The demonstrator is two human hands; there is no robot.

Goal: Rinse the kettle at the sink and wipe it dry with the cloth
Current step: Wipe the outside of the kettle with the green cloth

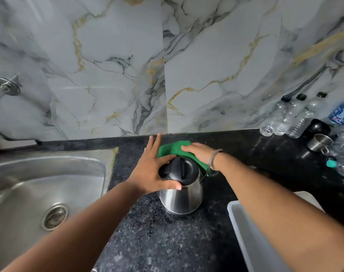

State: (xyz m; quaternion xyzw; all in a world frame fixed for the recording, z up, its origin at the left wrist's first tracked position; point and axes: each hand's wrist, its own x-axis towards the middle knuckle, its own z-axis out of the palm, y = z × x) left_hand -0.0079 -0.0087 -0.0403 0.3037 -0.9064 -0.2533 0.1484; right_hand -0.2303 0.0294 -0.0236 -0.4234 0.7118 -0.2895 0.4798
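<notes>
A steel kettle [182,199] with a black lid stands upright on the dark speckled counter [147,232], just right of the sink [49,183]. My left hand [149,169] wraps the kettle's top from the left, thumb on the near side, the other fingers stretched toward the wall. My right hand [198,153] presses a green cloth [172,149] against the kettle's far side, behind the lid. The kettle's handle and far wall are hidden.
A tap [4,89] sticks out of the marble wall above the sink at far left. Several empty plastic bottles [285,116] and a steel cup [319,142] crowd the counter's back right. A white tub [245,232] sits at the front right.
</notes>
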